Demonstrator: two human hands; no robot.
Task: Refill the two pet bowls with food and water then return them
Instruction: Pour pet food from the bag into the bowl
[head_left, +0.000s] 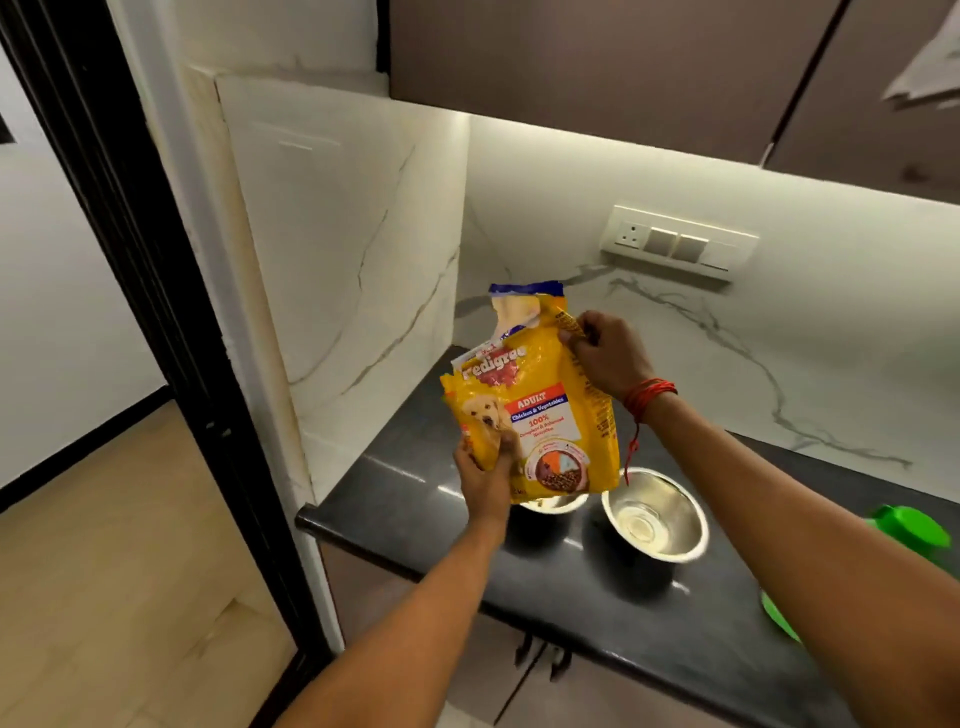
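Note:
A yellow dog food bag (540, 410) is held upright above the dark countertop (415, 499). My left hand (485, 475) grips its lower left corner. My right hand (605, 356) pinches the bag's upper right edge near the torn top. Two steel pet bowls stand on the counter. The left bowl (558, 503) is mostly hidden behind the bag's bottom. The right bowl (655, 514) sits just to the right, and its shiny inside shows no food.
A green object (909, 527) lies at the counter's right edge. A socket and switch panel (678, 241) is on the marble back wall. A marble side panel (343, 249) closes the counter's left end. Brown cabinets hang overhead; cupboard doors with handles (543, 654) sit below the counter.

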